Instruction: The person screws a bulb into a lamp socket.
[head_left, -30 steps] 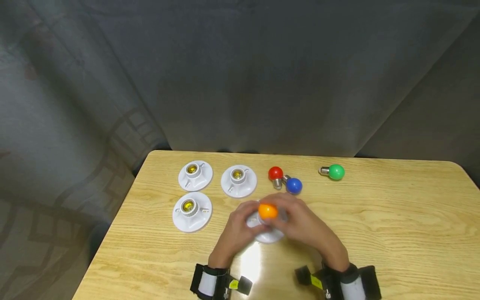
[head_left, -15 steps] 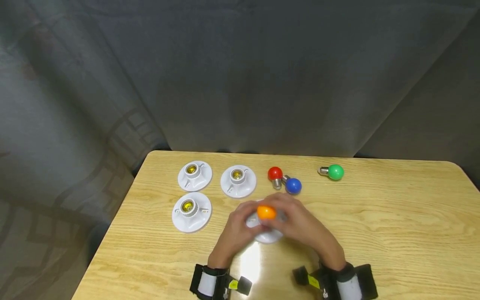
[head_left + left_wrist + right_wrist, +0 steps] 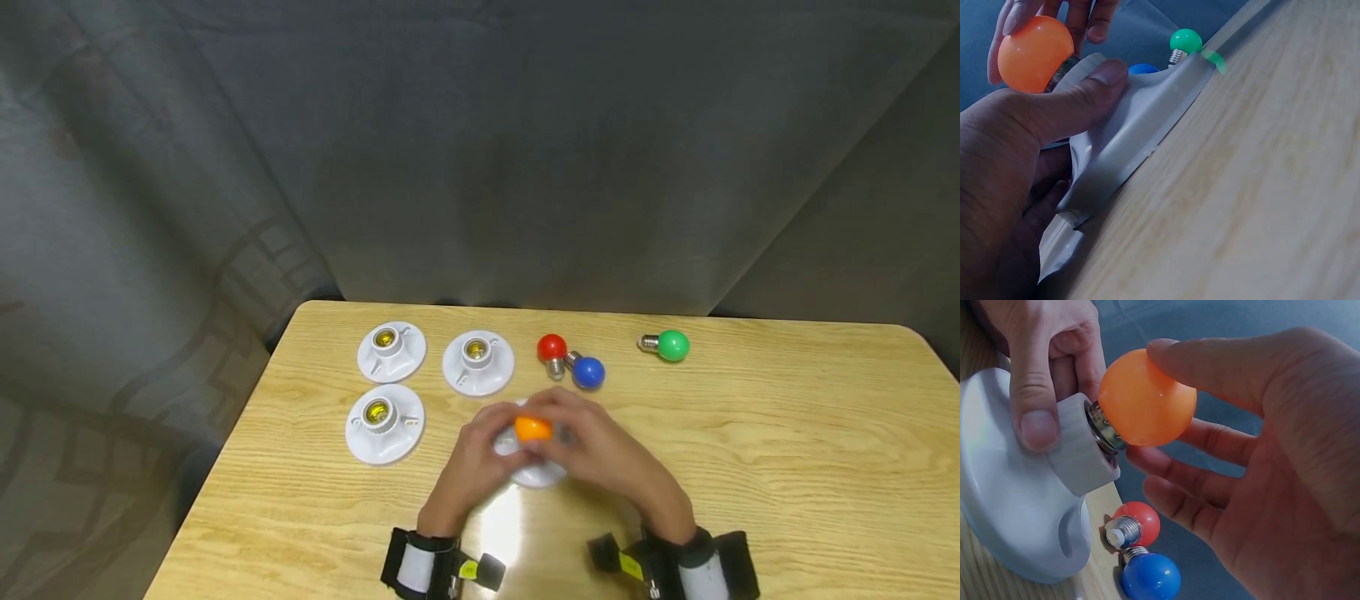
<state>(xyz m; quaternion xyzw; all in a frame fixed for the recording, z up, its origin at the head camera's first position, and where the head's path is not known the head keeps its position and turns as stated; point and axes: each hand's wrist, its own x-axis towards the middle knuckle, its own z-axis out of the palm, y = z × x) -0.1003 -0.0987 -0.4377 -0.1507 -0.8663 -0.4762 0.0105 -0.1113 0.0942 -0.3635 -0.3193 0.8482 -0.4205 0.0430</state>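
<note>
An orange light bulb (image 3: 1147,397) sits with its metal screw base partly inside the collar of a white lamp holder (image 3: 997,475). My right hand (image 3: 592,433) pinches the bulb's globe between thumb and fingers. Around the holder's raised collar my left hand (image 3: 480,454) grips with thumb and fingers, its thumb (image 3: 1085,103) lying along the near side in the left wrist view. The holder's round base stands on the table. In the right wrist view some bare metal thread shows between globe and collar.
Several white lamp holders, one being a front-left holder (image 3: 384,425), stand left of my hands. A red bulb (image 3: 552,347) and a blue bulb (image 3: 588,372) lie just beyond them, a green bulb (image 3: 672,345) farther right. A grey curtain (image 3: 495,167) hangs behind the wooden table (image 3: 810,450).
Both hands stay at the same lamp holder. The fingers of my right hand shift slightly around the orange bulb, and the bulb looks a touch lower in the head view.
</note>
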